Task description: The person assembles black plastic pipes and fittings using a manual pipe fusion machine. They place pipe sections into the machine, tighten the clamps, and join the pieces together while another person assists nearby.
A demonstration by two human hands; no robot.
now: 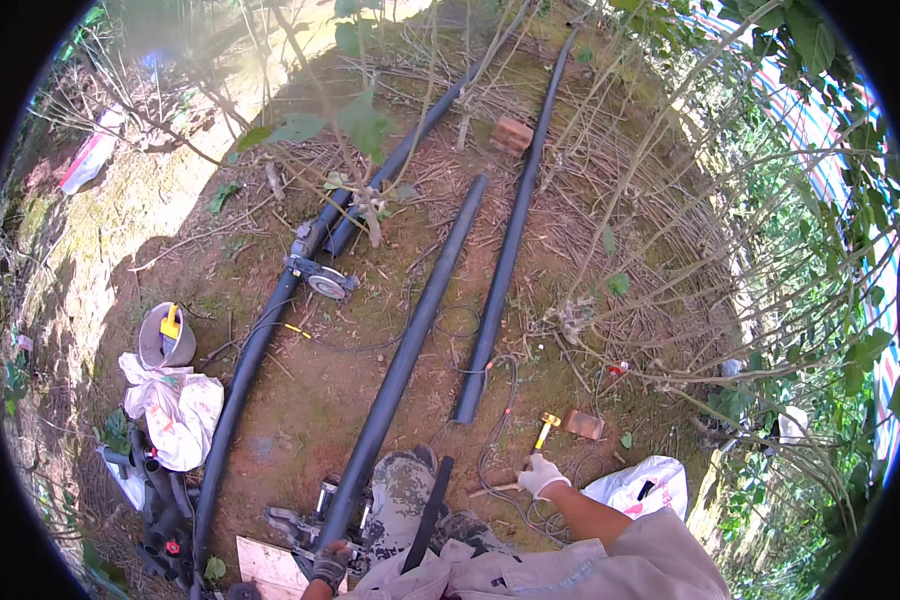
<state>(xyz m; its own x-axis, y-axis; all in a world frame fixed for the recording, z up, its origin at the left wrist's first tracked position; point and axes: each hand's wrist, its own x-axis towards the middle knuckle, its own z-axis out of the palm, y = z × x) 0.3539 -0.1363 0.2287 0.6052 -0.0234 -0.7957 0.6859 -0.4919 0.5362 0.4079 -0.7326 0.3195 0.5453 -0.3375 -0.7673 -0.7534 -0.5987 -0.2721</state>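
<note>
A long black pipe (405,350) slants up from my lower left to the middle of the ground. My left hand (330,565), in a dark grey glove, is closed at its lower end, next to a metal clamp-like device (325,500). My right hand (542,478), in a white glove, reaches low to the ground with its fingers curled; what lies in them is hidden. A wooden stick (495,489) lies right beside those fingers. Just beyond them is a small yellow-headed tool (547,428). A black strip (430,515) rests between my legs.
More black pipes (510,240) (255,350) run lengthwise, one with a grey wheeled clamp (325,279). Bricks (583,425) and looping cable (490,440) lie rightward, near a white sack (642,487). At left stand a bucket (167,340), white bag (175,410) and pipe fittings (165,505). Bare branches (660,260) spread at right.
</note>
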